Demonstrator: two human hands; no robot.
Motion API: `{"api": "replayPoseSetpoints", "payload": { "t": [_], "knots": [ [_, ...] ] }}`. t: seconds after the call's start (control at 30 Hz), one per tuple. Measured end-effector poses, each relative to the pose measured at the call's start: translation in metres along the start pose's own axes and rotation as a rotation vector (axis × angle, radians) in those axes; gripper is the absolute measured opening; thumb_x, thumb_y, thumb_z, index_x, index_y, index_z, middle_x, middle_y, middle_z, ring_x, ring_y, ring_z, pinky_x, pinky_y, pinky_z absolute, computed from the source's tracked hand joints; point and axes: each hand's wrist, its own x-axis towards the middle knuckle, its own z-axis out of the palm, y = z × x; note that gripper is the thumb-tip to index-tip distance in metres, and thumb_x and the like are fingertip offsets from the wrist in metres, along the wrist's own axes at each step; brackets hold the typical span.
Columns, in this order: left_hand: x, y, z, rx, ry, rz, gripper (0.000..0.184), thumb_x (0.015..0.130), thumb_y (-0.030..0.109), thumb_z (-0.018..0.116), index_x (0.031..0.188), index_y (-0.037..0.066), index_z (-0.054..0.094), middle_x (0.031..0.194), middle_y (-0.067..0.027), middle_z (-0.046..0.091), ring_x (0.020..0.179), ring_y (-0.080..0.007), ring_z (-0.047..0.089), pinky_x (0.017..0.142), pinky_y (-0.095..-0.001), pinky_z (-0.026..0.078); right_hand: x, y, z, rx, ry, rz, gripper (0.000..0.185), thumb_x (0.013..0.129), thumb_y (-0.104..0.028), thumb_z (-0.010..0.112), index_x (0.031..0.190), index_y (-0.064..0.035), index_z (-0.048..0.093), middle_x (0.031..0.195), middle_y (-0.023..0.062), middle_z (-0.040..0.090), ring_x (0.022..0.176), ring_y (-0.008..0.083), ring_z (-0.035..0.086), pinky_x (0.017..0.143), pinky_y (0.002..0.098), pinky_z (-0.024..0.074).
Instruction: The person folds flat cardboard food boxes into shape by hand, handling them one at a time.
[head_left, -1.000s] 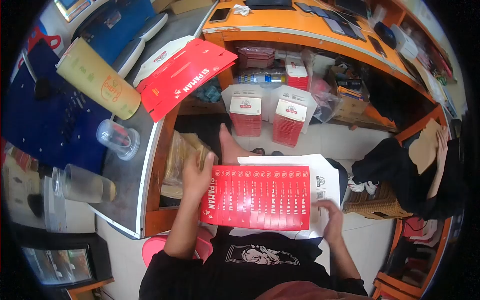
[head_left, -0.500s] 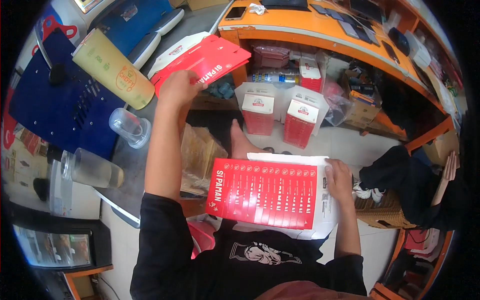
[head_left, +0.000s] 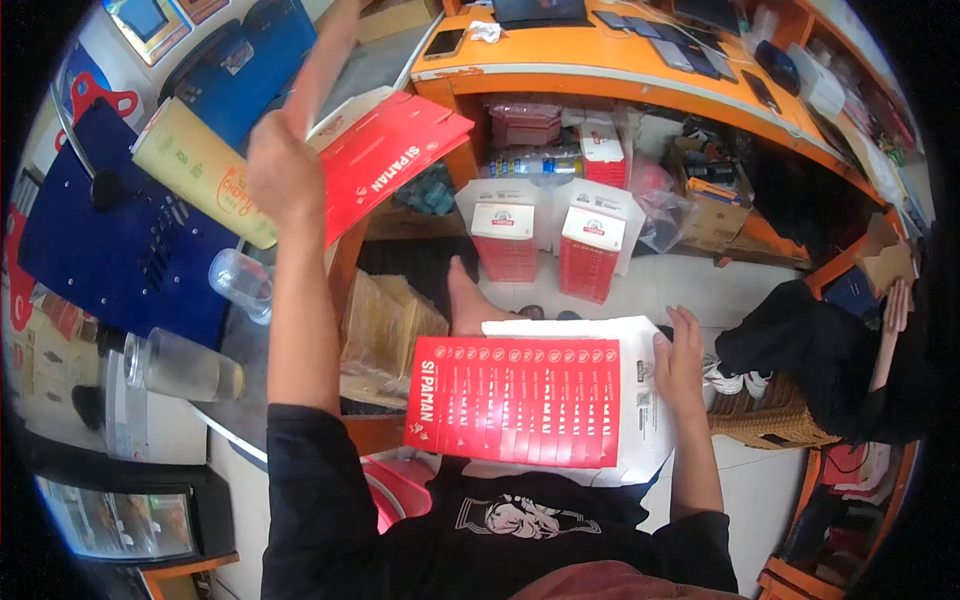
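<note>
A fanned row of flat red "SIPAMAN" cartons [head_left: 515,400] lies across my lap, its white flaps showing along the right side. My right hand [head_left: 682,360] rests at that right edge, fingers stretched and apart, the thumb near the white flap. On the dark side table at upper left lies a red flat carton [head_left: 390,155] with the same lettering. My left hand [head_left: 285,170] is beside its left end, fingers curled. A long blurred shape [head_left: 325,70] rises above this hand; what it is, and whether I hold it, I cannot make out.
A pale green cup [head_left: 195,165], a small clear cup [head_left: 240,285] and a clear jar [head_left: 185,362] stand near my left arm. Two red-and-white carton stacks [head_left: 503,240] are on the floor ahead, below an orange desk [head_left: 560,65]. Another person's hand [head_left: 897,305] is at right.
My left hand has moved left, off the middle of the red carton, and the blurred shape has appeared above it. My right fingers have lifted apart slightly. The whole view has shifted a little.
</note>
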Motion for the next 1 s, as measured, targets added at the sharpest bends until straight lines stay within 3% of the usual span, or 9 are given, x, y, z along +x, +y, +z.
{"api": "replayPoseSetpoints", "payload": {
  "t": [0.2, 0.47, 0.6, 0.67, 0.73, 0.8, 0.83, 0.97, 1.0],
  "knots": [
    [0.035, 0.03, -0.068, -0.105, 0.235, -0.052, 0.016, 0.096, 0.012, 0.056, 0.103, 0.007, 0.069, 0.105, -0.0136, 0.069, 0.1, -0.036, 0.066, 0.082, -0.0465, 0.054, 0.033, -0.029, -0.055, -0.129, 0.292, -0.085, 0.044, 0.098, -0.017, 0.061, 0.136, 0.0026, 0.053, 0.142, 0.0271, 0.049, 0.131, 0.0433, 0.048, 0.111, 0.0489, 0.0365],
    [-0.002, -0.003, -0.003, 0.034, -0.067, -0.117, 0.017, 0.101, 0.016, 0.052, 0.104, 0.006, 0.066, 0.109, -0.013, 0.064, 0.097, -0.0374, 0.065, 0.081, -0.0492, 0.054, 0.096, -0.078, 0.008, 0.35, -0.108, -0.336, 0.049, 0.101, -0.029, 0.063, 0.138, 0.0009, 0.05, 0.135, 0.0258, 0.055, 0.122, 0.0394, 0.057, 0.106, 0.0442, 0.0437],
    [0.005, -0.009, -0.004, -0.014, 0.011, -0.143, 0.023, 0.102, 0.019, 0.051, 0.103, 0.003, 0.067, 0.111, -0.017, 0.064, 0.1, -0.0402, 0.064, 0.085, -0.0498, 0.052, 0.189, -0.153, 0.066, 1.218, -0.407, 0.424, 0.08, 0.101, -0.058, 0.054, 0.15, 0.0026, 0.037, 0.146, 0.0257, 0.048, 0.117, 0.0326, 0.063, 0.097, 0.0408, 0.0525],
    [0.017, -0.011, -0.009, 0.006, 0.069, -0.133, 0.019, 0.101, 0.015, 0.053, 0.101, 0.002, 0.067, 0.107, -0.017, 0.064, 0.099, -0.0389, 0.064, 0.082, -0.049, 0.053, 0.228, -0.2, 0.077, 1.354, -0.613, 0.545, 0.085, 0.098, -0.065, 0.055, 0.145, 0.0044, 0.043, 0.142, 0.025, 0.053, 0.115, 0.0327, 0.066, 0.093, 0.0392, 0.0555],
    [0.037, -0.009, -0.023, 0.061, 0.139, -0.164, 0.022, 0.1, 0.016, 0.053, 0.101, 0.0, 0.067, 0.108, -0.0186, 0.064, 0.098, -0.0396, 0.063, 0.083, -0.0493, 0.052, 0.253, -0.235, 0.095, 1.362, -0.797, 0.314, 0.067, 0.101, -0.053, 0.058, 0.136, 0.0046, 0.052, 0.123, 0.0218, 0.067, 0.103, 0.0289, 0.072, 0.082, 0.0362, 0.06],
    [0.06, -0.013, -0.034, 0.099, 0.223, -0.123, 0.024, 0.1, 0.018, 0.053, 0.101, -0.002, 0.067, 0.107, -0.0199, 0.064, 0.098, -0.0401, 0.063, 0.084, -0.0494, 0.052, 0.25, -0.272, 0.116, 1.213, -0.687, 0.195, 0.048, 0.105, -0.038, 0.056, 0.124, 0.0049, 0.059, 0.103, 0.0173, 0.073, 0.083, 0.0248, 0.076, 0.068, 0.0324, 0.0621],
    [0.073, -0.02, -0.037, 0.108, 0.269, -0.065, 0.026, 0.101, 0.019, 0.053, 0.101, -0.002, 0.067, 0.107, -0.0204, 0.064, 0.098, -0.0402, 0.063, 0.084, -0.0494, 0.052, 0.242, -0.294, 0.12, 1.21, -0.625, 0.169, 0.035, 0.105, -0.021, 0.05, 0.121, 0.0089, 0.059, 0.097, 0.0198, 0.074, 0.065, 0.024, 0.074, 0.048, 0.0294, 0.0586],
    [0.101, 0.013, -0.083, -0.05, 0.361, -0.12, 0.032, 0.101, 0.023, 0.052, 0.098, -0.006, 0.067, 0.103, -0.0231, 0.067, 0.096, -0.0419, 0.063, 0.084, -0.0479, 0.051, 0.217, -0.339, 0.113, 0.921, -0.786, 0.119, 0.043, 0.105, -0.03, 0.051, 0.113, 0.0103, 0.061, 0.079, 0.02, 0.073, 0.059, 0.0256, 0.073, 0.044, 0.0321, 0.0583],
    [0.098, 0.021, -0.094, -0.135, 0.333, -0.128, 0.034, 0.102, 0.024, 0.053, 0.098, -0.006, 0.066, 0.1, -0.0223, 0.068, 0.094, -0.0395, 0.065, 0.083, -0.0463, 0.051, 0.211, -0.34, 0.097, 0.801, -0.781, 0.089, 0.048, 0.104, -0.037, 0.053, 0.109, 0.0094, 0.063, 0.073, 0.0189, 0.072, 0.067, 0.0285, 0.075, 0.055, 0.0382, 0.061]
  ]
}}
